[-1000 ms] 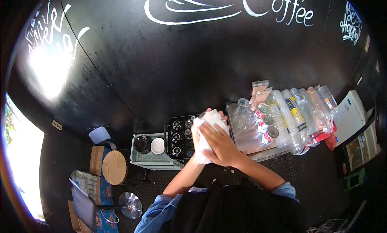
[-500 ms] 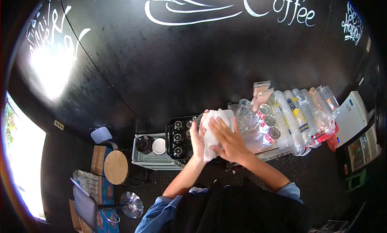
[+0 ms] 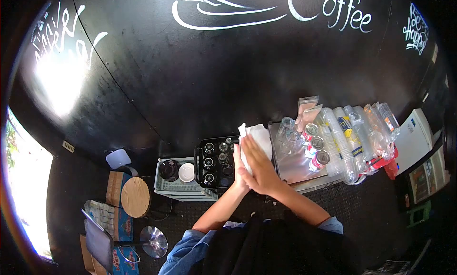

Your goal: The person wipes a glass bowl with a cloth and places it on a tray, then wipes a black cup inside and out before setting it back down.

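Note:
A white cloth (image 3: 260, 135) is pressed between my two palms, in front of the black wall. My left hand (image 3: 239, 168) is on the left side of it, mostly behind the other hand, with its fingers pointing up. My right hand (image 3: 259, 165) lies over the cloth from the right, its fingers together and stretched upward. The cloth sticks out above and to the right of the fingers. Just left of the hands is a black tray (image 3: 198, 176) holding several upturned glasses (image 3: 208, 163).
Right of the hands, a metal counter (image 3: 291, 171) bears clear glasses (image 3: 287, 124), cans (image 3: 319, 160), pouches (image 3: 307, 106) and sleeves of plastic cups (image 3: 348, 146). A white saucer (image 3: 186, 172) and a dark bowl (image 3: 169, 170) sit on a rack at left. A round wooden stool (image 3: 135, 197) stands lower left.
My hands have come closer together, with the right hand moved slightly left and the cloth squeezed between them. More of the glasses in the tray now shows.

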`<act>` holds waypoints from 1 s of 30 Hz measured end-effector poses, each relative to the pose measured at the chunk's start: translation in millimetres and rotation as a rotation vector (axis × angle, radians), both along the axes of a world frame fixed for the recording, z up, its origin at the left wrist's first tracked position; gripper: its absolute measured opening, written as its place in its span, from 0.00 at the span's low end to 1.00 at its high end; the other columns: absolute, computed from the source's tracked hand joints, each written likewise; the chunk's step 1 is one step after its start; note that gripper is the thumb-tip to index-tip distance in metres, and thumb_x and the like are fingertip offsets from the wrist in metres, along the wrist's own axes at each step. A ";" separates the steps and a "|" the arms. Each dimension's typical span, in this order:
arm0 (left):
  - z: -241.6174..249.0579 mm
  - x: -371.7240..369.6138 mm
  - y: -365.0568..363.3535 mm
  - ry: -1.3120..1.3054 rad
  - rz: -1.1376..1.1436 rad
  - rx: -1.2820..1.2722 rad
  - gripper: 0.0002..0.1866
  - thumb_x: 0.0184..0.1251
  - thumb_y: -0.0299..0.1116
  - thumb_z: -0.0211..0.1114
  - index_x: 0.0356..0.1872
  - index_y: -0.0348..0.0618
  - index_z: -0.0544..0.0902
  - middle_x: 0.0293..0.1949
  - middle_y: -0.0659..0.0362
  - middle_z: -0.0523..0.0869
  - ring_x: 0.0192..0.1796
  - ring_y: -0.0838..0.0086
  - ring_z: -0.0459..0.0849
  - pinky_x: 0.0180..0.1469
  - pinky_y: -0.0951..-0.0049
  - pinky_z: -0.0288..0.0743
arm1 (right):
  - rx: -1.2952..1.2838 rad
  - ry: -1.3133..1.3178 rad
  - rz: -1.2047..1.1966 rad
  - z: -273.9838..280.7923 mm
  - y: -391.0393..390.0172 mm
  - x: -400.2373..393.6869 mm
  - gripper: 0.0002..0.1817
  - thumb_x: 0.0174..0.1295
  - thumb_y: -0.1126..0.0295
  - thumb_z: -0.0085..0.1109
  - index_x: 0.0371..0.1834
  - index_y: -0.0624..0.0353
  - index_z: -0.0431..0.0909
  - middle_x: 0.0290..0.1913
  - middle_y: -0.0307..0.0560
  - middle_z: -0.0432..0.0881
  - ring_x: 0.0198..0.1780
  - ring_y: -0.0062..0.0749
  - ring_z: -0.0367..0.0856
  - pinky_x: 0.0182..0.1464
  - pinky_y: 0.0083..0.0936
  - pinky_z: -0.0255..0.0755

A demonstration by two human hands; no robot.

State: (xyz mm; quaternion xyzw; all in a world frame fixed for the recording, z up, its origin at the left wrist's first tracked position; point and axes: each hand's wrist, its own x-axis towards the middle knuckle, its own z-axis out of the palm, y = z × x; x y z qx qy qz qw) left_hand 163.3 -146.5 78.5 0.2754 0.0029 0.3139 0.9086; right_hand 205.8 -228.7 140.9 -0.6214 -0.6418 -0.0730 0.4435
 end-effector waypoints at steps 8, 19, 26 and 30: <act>17.6 -15.1 -8.1 0.237 0.177 0.295 0.31 0.65 0.60 0.43 0.56 0.44 0.65 0.47 0.56 0.74 0.46 0.73 0.76 0.46 0.71 0.73 | 0.134 0.489 -0.045 -6.8 -11.1 -19.4 0.17 0.60 0.74 0.53 0.52 0.65 0.72 0.37 0.56 0.81 0.40 0.36 0.82 0.41 0.24 0.73; 25.5 -20.8 -13.0 0.271 0.450 0.268 0.12 0.64 0.34 0.60 0.24 0.48 0.67 0.17 0.67 0.73 0.20 0.88 0.68 0.24 0.86 0.63 | 0.420 1.354 0.017 -17.7 10.6 16.5 0.15 0.63 0.61 0.53 0.34 0.63 0.79 0.22 0.31 0.76 0.19 0.08 0.66 0.19 0.11 0.57; 27.3 -28.6 -13.7 0.192 0.322 0.147 0.09 0.68 0.39 0.53 0.31 0.46 0.71 0.25 0.63 0.78 0.26 0.83 0.75 0.28 0.83 0.71 | 0.371 1.458 0.070 -28.0 12.4 51.1 0.16 0.65 0.60 0.50 0.36 0.63 0.78 0.30 0.40 0.81 0.29 0.19 0.78 0.31 0.16 0.72; 51.8 -36.2 -3.0 0.206 -0.045 -0.172 0.19 0.69 0.45 0.49 0.47 0.39 0.73 0.42 0.58 0.80 0.44 0.74 0.81 0.42 0.73 0.80 | 0.435 1.459 0.150 -6.7 8.8 43.5 0.18 0.66 0.59 0.48 0.35 0.64 0.78 0.32 0.43 0.82 0.31 0.19 0.79 0.36 0.17 0.73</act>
